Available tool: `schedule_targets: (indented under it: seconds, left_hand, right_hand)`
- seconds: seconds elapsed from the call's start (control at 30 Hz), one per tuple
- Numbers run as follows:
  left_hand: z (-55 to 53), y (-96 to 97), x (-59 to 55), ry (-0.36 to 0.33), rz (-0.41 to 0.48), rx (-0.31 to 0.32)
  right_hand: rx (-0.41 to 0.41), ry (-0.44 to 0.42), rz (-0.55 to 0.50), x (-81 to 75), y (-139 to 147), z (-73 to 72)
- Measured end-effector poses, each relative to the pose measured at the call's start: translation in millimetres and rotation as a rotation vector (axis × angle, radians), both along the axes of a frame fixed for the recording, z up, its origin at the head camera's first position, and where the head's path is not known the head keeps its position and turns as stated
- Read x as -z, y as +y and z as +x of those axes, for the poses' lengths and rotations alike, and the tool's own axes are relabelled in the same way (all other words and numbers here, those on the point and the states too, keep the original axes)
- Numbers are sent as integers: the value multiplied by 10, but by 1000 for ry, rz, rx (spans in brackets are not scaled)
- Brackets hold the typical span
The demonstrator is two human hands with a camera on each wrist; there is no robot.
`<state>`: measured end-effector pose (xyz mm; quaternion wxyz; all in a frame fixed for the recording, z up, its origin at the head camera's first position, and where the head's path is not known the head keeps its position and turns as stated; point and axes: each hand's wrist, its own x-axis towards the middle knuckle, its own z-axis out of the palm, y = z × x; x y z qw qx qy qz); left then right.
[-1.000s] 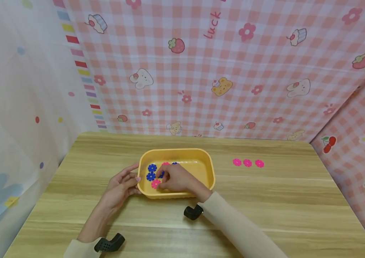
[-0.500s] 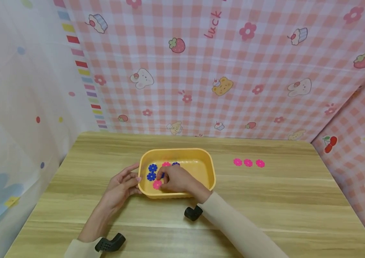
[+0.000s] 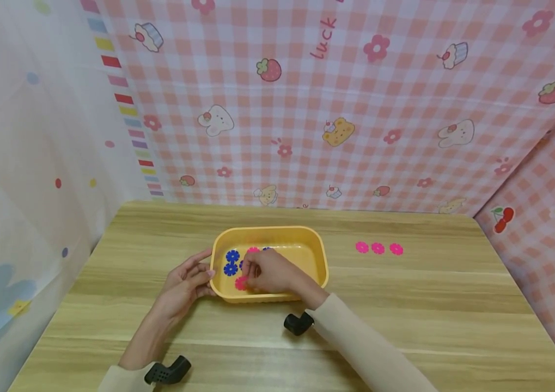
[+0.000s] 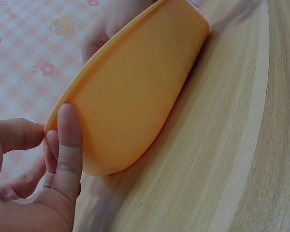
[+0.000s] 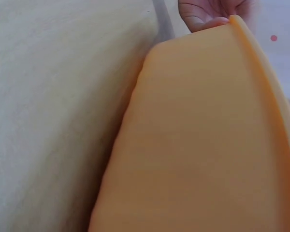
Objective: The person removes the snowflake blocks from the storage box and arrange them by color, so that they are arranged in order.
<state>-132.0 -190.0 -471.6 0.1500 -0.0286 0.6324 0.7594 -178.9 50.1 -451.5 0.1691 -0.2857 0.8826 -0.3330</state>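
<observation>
1. Lower centre of the frame, the yellow tray [image 3: 325, 260] sits on the table [image 3: 429, 316]; the left hand [image 3: 180, 287] pinches its left rim between thumb and fingers, presumably to steady it.
2. In goes the right hand [image 3: 274, 270], fingers bent, right at a pink disc [image 3: 240, 283] in the tray's lower left; whether they pinch it, I can't tell.
3. Blue discs [image 3: 230, 269] lie just above; right of the tray, three pink discs [image 3: 377, 248] make a row, probably kept out to avoid mixing.

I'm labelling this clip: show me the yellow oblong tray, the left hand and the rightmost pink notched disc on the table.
Yellow oblong tray [image 4: 130, 94]: left wrist view, outer side wall.
Left hand [image 3: 183, 286]: head view, middle of the hand.
Rightmost pink notched disc [image 3: 396, 249]: head view, its centre.
</observation>
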Motion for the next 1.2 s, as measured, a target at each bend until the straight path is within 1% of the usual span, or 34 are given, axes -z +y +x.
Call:
schedule_targets:
  seconds: [0.2,0.37,0.57,0.83,0.9,1.07,1.2]
  left_hand:
    - [-2,0,3,0,-4,2]
    - [-7,10,-2,2,-5,4]
    - [-3,19,-12,3,-9,4]
    - [16,13,-16,5,-11,-3]
    - [18,15,-18,5,-9,-2]
    - [12,24,-27,2,-2,-3]
    - [11,21,-27,-7,-9,-8]
  right_hand:
    - [-9,11,-23,-67,75,33]
    - [4,40,-54,-129,164,71]
    - [34,48,-97,-174,282,116]
    - [48,135,-157,-242,446,180]
    - [59,135,-167,-258,491,197]
    - [115,98,-205,-290,605,236]
    - [147,99,-234,-303,687,261]
